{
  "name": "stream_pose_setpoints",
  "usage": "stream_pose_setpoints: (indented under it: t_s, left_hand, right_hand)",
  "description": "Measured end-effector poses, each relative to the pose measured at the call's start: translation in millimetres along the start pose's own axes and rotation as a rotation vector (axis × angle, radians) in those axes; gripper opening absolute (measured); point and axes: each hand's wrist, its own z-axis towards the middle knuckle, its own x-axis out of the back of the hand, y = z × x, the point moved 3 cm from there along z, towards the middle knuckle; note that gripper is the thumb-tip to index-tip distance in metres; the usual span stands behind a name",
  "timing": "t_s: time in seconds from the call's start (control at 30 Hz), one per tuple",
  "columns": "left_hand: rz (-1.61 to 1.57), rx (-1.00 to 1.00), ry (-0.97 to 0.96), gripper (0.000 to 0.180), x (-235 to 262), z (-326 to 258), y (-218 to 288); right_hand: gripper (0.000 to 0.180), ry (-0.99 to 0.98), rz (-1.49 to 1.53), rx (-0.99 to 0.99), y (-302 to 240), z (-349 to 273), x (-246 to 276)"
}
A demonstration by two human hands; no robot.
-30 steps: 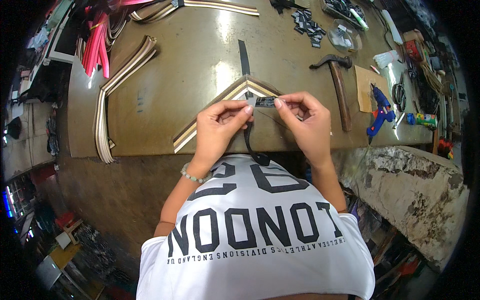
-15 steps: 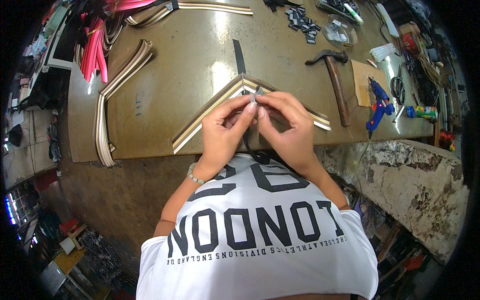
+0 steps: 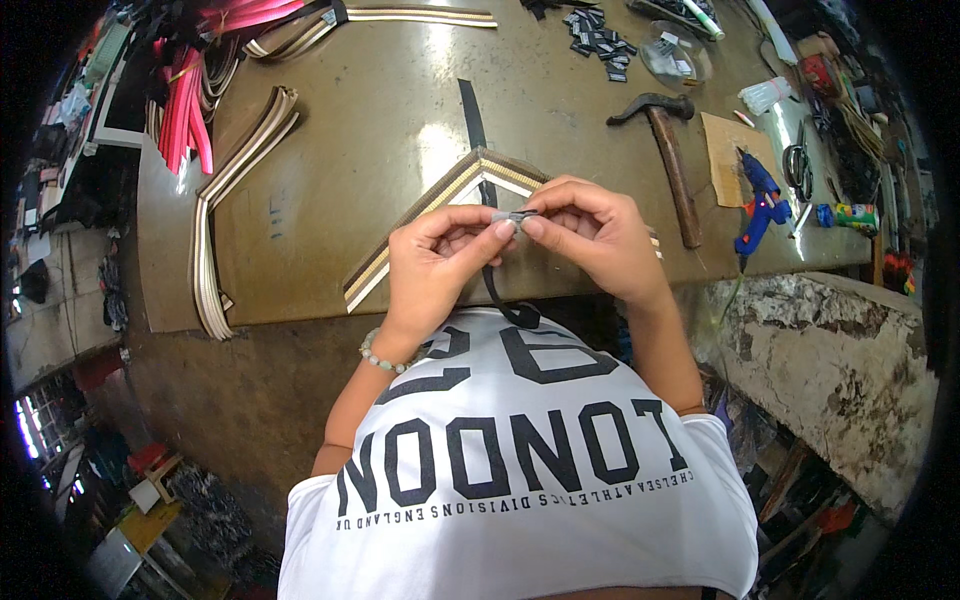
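Observation:
My left hand and my right hand meet just above the table's near edge, thumbs and fingertips pinched. Between them is a small grey-and-black strip, perhaps fabric; its exact kind is too small to make out. Below and beyond my hands lies a brown, cream and white striped strap, bent into a V with its point away from me. My right hand hides much of its right arm. A narrow black strap passes the V's point and runs toward me, its near end curling over the table edge.
On the right lie a hammer, a blue glue gun by a piece of cardboard, and scissors. Small black labels and a clear tub sit far right. Striped straps and pink straps lie left.
Both hands have come slightly nearer to me and turned. The small strip, more upright before, now lies level between the fingertips. My right forearm has swung outward.

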Motion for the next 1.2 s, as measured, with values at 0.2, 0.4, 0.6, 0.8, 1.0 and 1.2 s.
stream_pose_setpoints:
  t_s: [0.2, 0.4, 0.6, 0.8, 1.0, 1.2]
  left_hand:
    - [0.015, 0.023, 0.000, 0.016, 3, 1, -1]
    - [0.053, 0.039, -0.006, 0.015, 7, 2, -1]
    - [0.098, 0.086, 0.017, 0.014, 16, 1, -4]
    - [0.258, 0.107, 0.024, 0.018, 19, 10, -4]
    - [0.666, -0.009, 0.052, 0.026, 23, 42, 2]
    - [0.892, 0.006, 0.021, 0.026, 28, 76, 0]
  right_hand:
    - [0.015, 0.024, -0.070, 0.080, 1, -3, -6]
    - [0.015, 0.093, -0.147, 0.098, 5, -1, -7]
    - [0.017, 0.119, -0.185, 0.055, 15, 1, -11]
    - [0.018, 0.172, -0.205, -0.009, 23, 10, -10]
    - [0.022, 0.142, -0.475, -0.092, 21, 42, 6]
    - [0.024, 0.145, -0.575, -0.282, 32, 74, 19]
